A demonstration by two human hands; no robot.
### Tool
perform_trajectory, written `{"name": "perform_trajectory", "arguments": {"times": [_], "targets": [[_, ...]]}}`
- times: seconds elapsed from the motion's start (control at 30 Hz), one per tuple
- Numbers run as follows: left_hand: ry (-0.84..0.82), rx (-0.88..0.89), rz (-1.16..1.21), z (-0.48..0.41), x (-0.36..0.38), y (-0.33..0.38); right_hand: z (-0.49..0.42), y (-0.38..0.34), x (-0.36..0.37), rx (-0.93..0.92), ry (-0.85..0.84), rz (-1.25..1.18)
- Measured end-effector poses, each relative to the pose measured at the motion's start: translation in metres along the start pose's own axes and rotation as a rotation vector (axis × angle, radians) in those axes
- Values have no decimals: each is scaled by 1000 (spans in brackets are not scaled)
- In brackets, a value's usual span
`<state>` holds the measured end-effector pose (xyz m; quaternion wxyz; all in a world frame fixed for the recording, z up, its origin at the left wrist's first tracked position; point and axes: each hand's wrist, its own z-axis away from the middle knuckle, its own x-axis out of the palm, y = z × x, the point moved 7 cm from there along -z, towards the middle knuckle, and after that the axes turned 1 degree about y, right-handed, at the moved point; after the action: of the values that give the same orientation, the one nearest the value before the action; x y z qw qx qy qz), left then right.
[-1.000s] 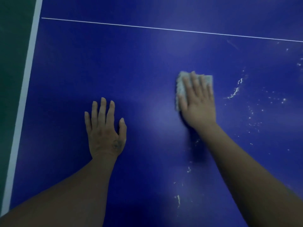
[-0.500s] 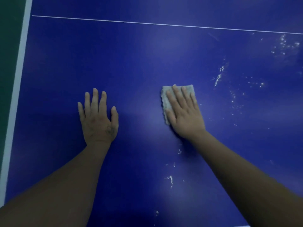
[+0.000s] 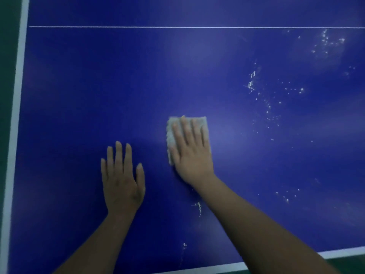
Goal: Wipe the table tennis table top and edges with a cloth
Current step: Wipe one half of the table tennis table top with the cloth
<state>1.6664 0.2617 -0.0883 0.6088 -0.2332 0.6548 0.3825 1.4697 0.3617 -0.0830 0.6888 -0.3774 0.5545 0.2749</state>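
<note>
Your right hand covers most of the cloth; only its far edge and left side show, so its full shape can't be told. Your left forearm and right forearm are cut off at the bottom. The table runs out of view at the top and right, and your right forearm hides part of the white stripe along its near edge. The white specks toward the table's right side are too small and soft to identify.

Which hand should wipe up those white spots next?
Probably the right hand. It presses the cloth flat, and most white specks lie on its side. The left hand rests bare on the table.
</note>
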Motion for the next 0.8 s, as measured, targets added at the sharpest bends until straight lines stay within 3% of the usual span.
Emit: {"name": "perform_trajectory", "arguments": {"times": [0.1,0.17,0.33,0.47,0.53,0.67,0.8], "targets": [[-38,15,-18,34,5,0,31,-5,3,-188,-27,-11],[-36,14,-22,38,6,-3,24,26,0,-201,-4,11],[-35,-10,-4,36,8,-5,-17,140,-19,250,59,-4],[-45,-16,0,36,9,-6,-22,128,-20,488,112,1],[-44,-18,5,36,9,-7,-17,84,-13,422,129,-5],[-60,-23,-7,35,10,-7,24,-6,10,61,18,-49],[-70,-37,-10,36,10,-7,76,4,10,-126,-8,-31]]}}
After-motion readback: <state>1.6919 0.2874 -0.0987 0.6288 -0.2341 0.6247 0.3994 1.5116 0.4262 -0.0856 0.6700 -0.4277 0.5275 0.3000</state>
